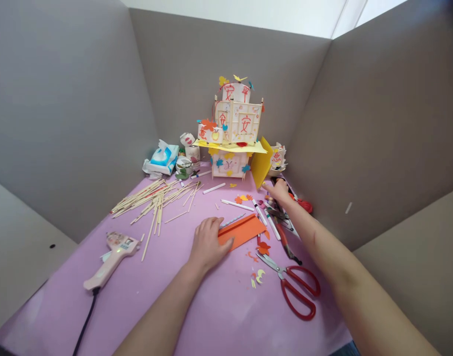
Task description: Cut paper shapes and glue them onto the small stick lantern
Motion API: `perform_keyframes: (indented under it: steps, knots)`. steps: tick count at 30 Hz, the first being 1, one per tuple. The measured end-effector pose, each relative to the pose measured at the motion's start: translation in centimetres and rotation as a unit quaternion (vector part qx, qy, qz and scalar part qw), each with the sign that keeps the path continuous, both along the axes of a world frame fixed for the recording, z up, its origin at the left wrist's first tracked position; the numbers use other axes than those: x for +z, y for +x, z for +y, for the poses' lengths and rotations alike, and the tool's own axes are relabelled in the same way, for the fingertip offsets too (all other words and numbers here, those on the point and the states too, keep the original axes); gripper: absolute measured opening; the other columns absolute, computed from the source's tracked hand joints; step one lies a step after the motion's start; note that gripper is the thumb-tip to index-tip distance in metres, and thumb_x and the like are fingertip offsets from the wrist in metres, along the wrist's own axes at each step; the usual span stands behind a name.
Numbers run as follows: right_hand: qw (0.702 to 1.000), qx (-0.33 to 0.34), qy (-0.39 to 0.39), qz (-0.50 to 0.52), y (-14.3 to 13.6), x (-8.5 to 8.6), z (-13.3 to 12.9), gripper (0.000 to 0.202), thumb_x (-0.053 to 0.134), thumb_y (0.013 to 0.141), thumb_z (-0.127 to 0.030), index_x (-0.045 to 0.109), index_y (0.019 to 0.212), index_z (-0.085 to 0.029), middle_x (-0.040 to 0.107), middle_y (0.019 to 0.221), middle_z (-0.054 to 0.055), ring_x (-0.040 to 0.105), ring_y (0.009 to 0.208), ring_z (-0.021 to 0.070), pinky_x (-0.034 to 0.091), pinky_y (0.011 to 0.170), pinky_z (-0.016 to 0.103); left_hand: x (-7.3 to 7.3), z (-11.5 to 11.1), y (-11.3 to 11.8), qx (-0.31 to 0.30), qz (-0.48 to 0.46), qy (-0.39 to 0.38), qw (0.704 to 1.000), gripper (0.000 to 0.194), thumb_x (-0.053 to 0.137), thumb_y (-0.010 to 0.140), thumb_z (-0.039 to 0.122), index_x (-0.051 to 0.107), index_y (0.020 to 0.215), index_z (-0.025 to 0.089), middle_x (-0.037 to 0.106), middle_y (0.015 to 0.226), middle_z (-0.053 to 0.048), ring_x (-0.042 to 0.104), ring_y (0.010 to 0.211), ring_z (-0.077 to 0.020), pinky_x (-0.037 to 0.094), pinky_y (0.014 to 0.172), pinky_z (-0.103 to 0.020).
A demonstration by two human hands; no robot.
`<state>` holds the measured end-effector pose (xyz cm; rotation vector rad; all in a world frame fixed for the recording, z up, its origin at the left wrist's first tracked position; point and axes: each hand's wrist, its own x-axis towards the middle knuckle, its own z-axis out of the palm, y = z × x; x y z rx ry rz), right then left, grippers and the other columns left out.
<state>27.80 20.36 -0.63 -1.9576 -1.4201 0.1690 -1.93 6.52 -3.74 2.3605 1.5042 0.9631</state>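
The orange paper, a strip with a raised fold along its far side, lies on the purple surface in front of the person. The left hand is on the left end of the orange paper, the thumb at its near edge and the other fingers toward its far edge; whether they grip the strip or only press on it, I cannot tell. The right hand is beyond the orange paper and to its right, near the foot of a yellow sheet that stands at a slant. Its fingers are partly bent, and I cannot tell whether they hold anything.

Just beyond the orange paper lies a thin patterned stick. To its right are two white markers and a pair of pliers. An orange flower cutout lies beside its near right corner, and scissors with red handles lie nearer the person than the orange paper, blades apart. Left of the orange paper are a heap of loose wooden sticks and, farther over, a pale glue gun with a dark cord. Well beyond the orange paper stands a tiered paper model with red characters, and left of that a pack of wipes.
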Motion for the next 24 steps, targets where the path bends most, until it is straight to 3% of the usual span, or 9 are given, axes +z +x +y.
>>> perform_keyframes:
  steps: [1,3,5,7,9,12,16,21,24]
  knots:
    - [1.000,0.012,0.002,-0.017,-0.1,0.0,-1.1,0.062,0.068,0.070,-0.043,0.052,0.117,-0.006,0.056,0.117,0.023,0.056,0.106,0.0312,0.044,0.088,0.041,-0.1,0.0,0.0,0.001,0.017,-0.009,1.000,0.051,0.062,0.075,0.043,0.054,0.119,0.020,0.057,0.117,-0.013,0.050,0.112,-0.0301,0.038,0.095,-0.048]
    - [0.991,0.126,-0.019,-0.038,-0.8,0.0,-3.2,0.049,0.065,0.075,-0.036,0.055,0.116,-0.011,0.058,0.116,0.017,0.058,0.102,0.0248,0.044,0.087,0.034,-0.3,-0.1,0.0,0.001,0.044,-0.025,0.999,0.051,0.062,0.074,0.044,0.054,0.119,0.020,0.057,0.117,-0.012,0.049,0.113,-0.0303,0.036,0.096,-0.048]
    - [0.949,0.299,-0.080,-0.061,-1.9,0.0,-5.0,0.033,0.059,0.081,-0.030,0.060,0.111,-0.016,0.063,0.109,0.010,0.061,0.095,0.0191,0.045,0.085,0.028,-0.5,-0.2,0.2,0.004,0.062,-0.035,0.997,0.048,0.061,0.076,0.042,0.054,0.118,0.021,0.058,0.116,-0.011,0.049,0.113,-0.0289,0.035,0.096,-0.046]
    - [0.903,0.393,-0.132,-0.113,-3.4,-0.1,-6.4,0.027,0.057,0.083,-0.026,0.063,0.107,-0.017,0.065,0.107,0.008,0.060,0.096,0.0186,0.043,0.086,0.027,-0.7,-0.4,0.4,0.007,0.075,-0.040,0.996,0.045,0.059,0.078,0.041,0.054,0.118,0.021,0.058,0.115,-0.010,0.049,0.113,-0.0272,0.034,0.096,-0.043]
    - [0.886,0.405,-0.152,-0.166,-4.7,-0.2,-7.1,0.025,0.060,0.080,-0.022,0.065,0.104,-0.017,0.065,0.107,0.009,0.058,0.100,0.0211,0.041,0.089,0.029,-0.7,-0.5,0.5,0.008,0.085,-0.040,0.996,0.045,0.057,0.079,0.041,0.054,0.119,0.020,0.058,0.115,-0.010,0.048,0.113,-0.0261,0.033,0.096,-0.041]
    - [0.885,0.397,-0.158,-0.187,-5.7,0.1,-7.4,0.025,0.069,0.072,-0.022,0.066,0.096,-0.016,0.065,0.101,0.010,0.055,0.099,0.0246,0.040,0.085,0.031,-0.6,-0.6,0.5,0.008,0.089,-0.047,0.995,0.044,0.056,0.080,0.041,0.054,0.119,0.021,0.057,0.117,-0.009,0.047,0.114,-0.0254,0.033,0.097,-0.040]
    - [0.885,0.391,-0.167,-0.189,-4.5,2.0,-7.2,0.024,0.072,0.066,-0.025,0.064,0.087,-0.016,0.062,0.089,0.006,0.054,0.087,0.0216,0.039,0.073,0.027,-0.3,-0.5,0.4,0.029,0.067,-0.065,0.995,0.046,0.052,0.082,0.048,0.055,0.119,0.020,0.056,0.120,-0.010,0.048,0.114,-0.0261,0.034,0.096,-0.041]
    - [0.895,0.396,-0.178,-0.102,-0.6,6.1,-8.1,0.015,0.064,0.070,-0.029,0.056,0.076,-0.018,0.054,0.072,-0.002,0.048,0.067,0.0132,0.036,0.059,0.023,-0.5,-0.2,0.3,0.030,0.042,-0.067,0.996,0.045,0.048,0.085,0.050,0.055,0.119,0.021,0.058,0.119,-0.010,0.049,0.113,-0.0260,0.035,0.095,-0.041]
    - [0.908,0.385,-0.158,0.045,1.6,7.0,-8.9,0.024,0.063,0.072,-0.038,0.052,0.077,-0.018,0.052,0.069,-0.003,0.047,0.060,0.0102,0.036,0.053,0.021,-0.6,-0.1,0.2,0.034,0.029,-0.070,0.997,0.058,0.055,0.082,0.044,0.043,0.132,0.018,0.057,0.120,-0.011,0.049,0.114,-0.0269,0.035,0.095,-0.042]
